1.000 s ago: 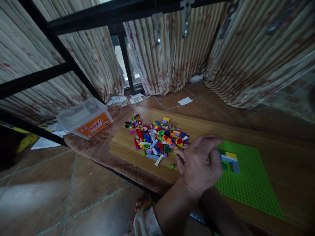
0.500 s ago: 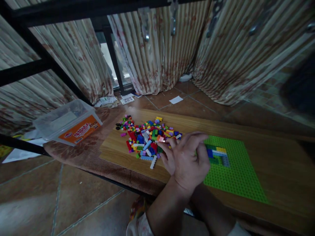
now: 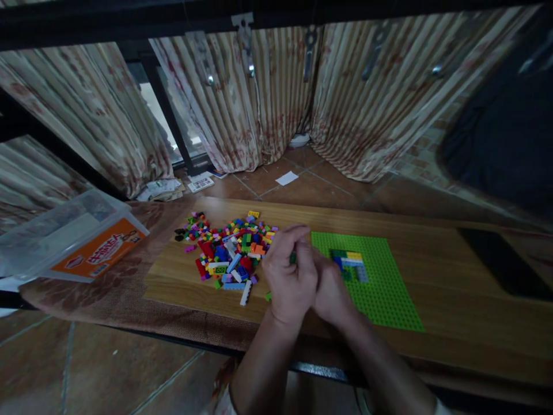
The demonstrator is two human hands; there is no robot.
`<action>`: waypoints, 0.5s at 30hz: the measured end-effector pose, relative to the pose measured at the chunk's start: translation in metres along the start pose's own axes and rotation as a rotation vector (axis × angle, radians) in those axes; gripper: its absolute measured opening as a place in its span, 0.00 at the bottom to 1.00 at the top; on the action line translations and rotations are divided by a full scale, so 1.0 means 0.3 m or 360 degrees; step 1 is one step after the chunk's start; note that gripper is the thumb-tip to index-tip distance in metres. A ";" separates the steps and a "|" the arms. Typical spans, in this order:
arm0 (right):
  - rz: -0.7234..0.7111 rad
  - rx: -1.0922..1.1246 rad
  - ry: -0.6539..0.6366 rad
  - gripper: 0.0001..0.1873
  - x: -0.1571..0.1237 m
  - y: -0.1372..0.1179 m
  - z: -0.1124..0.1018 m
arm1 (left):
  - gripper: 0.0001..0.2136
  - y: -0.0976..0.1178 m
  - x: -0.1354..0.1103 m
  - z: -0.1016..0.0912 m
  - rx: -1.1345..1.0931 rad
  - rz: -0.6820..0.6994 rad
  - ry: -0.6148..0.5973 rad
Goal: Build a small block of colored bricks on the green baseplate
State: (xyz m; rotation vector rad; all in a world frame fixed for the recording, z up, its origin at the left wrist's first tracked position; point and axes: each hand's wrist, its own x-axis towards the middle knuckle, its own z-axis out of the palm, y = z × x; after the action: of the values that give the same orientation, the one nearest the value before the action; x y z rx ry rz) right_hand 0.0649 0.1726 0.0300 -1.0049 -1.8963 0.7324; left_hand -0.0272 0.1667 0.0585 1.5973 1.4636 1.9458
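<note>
My left hand (image 3: 287, 282) is closed, its fingers curled, above the board between the brick pile and the baseplate. A bit of a dark green brick (image 3: 293, 257) shows between its fingers. My right hand (image 3: 330, 291) presses close against it from behind. The right fingers are curled and mostly hidden by the left hand, so what they hold cannot be seen. To the right lies the bright green baseplate (image 3: 389, 288), with a small angled build of blue, green, yellow, white and grey-blue bricks (image 3: 352, 262) on it. Loose mixed bricks (image 3: 233, 251) spread out on the left.
A clear plastic tub (image 3: 103, 210) with an orange label stands on the brown cloth (image 3: 116, 300) at left. A dark flat object (image 3: 501, 262) lies on the wooden board (image 3: 440, 276) at right. Paper (image 3: 287, 178) lies on the tiled floor, before striped curtains (image 3: 276, 104).
The view has swung right. My right hand has drawn back from the pile's edge, where its fingers were at the bricks, and is now together with my left hand.
</note>
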 end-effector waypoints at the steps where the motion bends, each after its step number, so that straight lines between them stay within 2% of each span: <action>1: 0.0060 -0.0032 0.0040 0.17 -0.002 0.015 -0.031 | 0.09 -0.006 0.000 0.004 0.0052 -0.0062 -0.0049; 5: 0.0373 -0.0065 0.0258 0.18 -0.021 0.099 -0.182 | 0.09 -0.019 -0.020 0.040 0.0207 -0.0349 -0.0423; 8: 0.0546 0.0021 0.0314 0.17 -0.044 0.157 -0.278 | 0.11 -0.016 -0.048 0.077 0.0255 -0.0411 -0.0690; 11: 0.0619 -0.0014 0.0268 0.18 -0.063 0.184 -0.339 | 0.12 -0.013 -0.070 0.107 0.0286 -0.0416 -0.0829; 15: 0.0567 -0.0114 0.0109 0.20 -0.075 0.187 -0.381 | 0.12 -0.028 -0.088 0.142 0.0206 -0.0504 -0.0887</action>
State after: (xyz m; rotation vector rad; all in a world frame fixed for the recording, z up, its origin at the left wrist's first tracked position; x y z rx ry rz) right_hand 0.1924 0.1937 0.0309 -1.4174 -1.7137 0.8236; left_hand 0.0153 0.1754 0.0319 1.6542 1.4990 1.1333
